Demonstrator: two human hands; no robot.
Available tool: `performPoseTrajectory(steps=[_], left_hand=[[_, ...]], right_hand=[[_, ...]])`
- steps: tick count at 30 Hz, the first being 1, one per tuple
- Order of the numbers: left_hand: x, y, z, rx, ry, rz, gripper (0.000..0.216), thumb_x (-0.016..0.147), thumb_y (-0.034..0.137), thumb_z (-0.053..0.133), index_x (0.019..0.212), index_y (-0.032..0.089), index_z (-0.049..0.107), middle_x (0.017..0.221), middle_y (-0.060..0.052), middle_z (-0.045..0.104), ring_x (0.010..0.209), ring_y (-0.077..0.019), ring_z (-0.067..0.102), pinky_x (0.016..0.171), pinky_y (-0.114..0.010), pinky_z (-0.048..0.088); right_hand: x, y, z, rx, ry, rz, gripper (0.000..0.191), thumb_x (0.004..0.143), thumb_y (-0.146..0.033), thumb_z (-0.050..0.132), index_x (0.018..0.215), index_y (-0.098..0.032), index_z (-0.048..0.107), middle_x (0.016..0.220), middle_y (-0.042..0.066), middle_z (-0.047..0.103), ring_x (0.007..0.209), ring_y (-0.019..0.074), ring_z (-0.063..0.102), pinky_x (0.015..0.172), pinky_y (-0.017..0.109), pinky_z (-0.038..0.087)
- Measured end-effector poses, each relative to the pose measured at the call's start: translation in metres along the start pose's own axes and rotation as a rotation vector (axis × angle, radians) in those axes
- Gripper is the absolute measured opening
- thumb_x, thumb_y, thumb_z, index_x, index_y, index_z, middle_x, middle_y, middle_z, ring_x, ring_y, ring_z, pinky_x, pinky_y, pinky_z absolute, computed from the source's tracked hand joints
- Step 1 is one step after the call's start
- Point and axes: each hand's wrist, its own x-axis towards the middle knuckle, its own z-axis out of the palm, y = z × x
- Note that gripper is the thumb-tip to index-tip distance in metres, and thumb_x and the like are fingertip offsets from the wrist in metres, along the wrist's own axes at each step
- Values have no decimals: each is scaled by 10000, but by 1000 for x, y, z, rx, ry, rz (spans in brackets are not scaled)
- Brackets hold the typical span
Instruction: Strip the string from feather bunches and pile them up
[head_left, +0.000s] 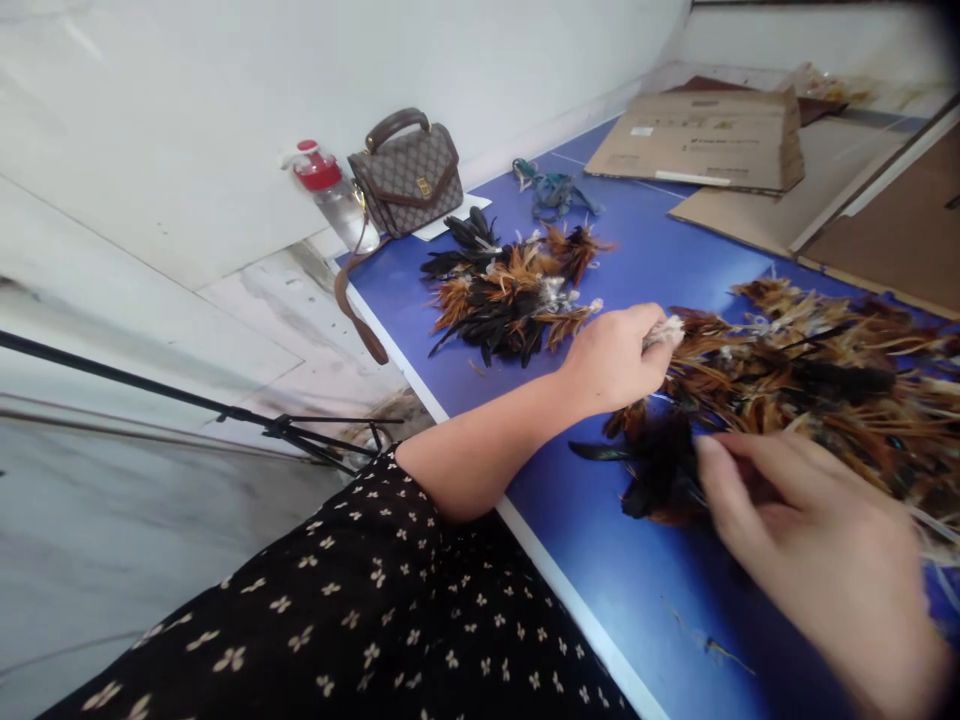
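Note:
My left hand (619,355) is closed around the pale, tied ends of a feather bunch (666,334), held over the table's blue top. At the lower right, my right hand (817,550), a little blurred, has its thumb and forefinger pinched at the edge of some black feathers (660,465). Its other fingers are curled and partly hidden. Beyond both hands spreads a large pile of brown and black feathers (795,385). To the left of my left hand lies a smaller heap of feather bunches (510,295), orange-brown and black with whitish ends.
A patterned handbag (412,180) with a hanging strap stands at the table's far left corner, beside a red-topped water bottle (337,200). Blue-green strips (556,195) lie behind the small heap. Flattened cardboard (697,140) rests at the back right. A black tripod (277,428) stands left.

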Motion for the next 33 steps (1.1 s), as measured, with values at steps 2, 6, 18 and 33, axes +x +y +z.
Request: performPoseTrajectory(steps=[2,6,18,33], left_hand=[[0,1,1,38,30,8,132,1058,317,642,990,219,700,850,-35,718,831,-216,657,842,-344,506],[0,3,2,45,84,17,165,1080,301,582,1057,211,718,903,-57,758,887,-225,686,874,-341,518],[-28,20,20,-309,-178,95,398,1120,483,536,846,208,623,813,-25,667,776,-162,616,789,-305,510],[-58,20,50,-609,-635,124,422,994,541,789,818,181,656,826,-19,634,805,-152,609,819,-306,556]], right_hand=[[23,-17,21,-151,-157,30,475,1073,-644,594,918,-244,798,891,51,762,705,198,691,542,327,330],[43,-29,58,-294,-380,111,415,1042,-541,639,832,-209,771,880,79,731,604,179,599,539,342,248],[-20,5,15,-448,238,-116,195,1075,-388,694,1080,-217,786,900,37,747,674,174,574,605,347,321],[-83,-8,-10,109,292,122,216,1008,-339,839,1175,-231,756,965,17,761,775,157,686,744,316,521]])
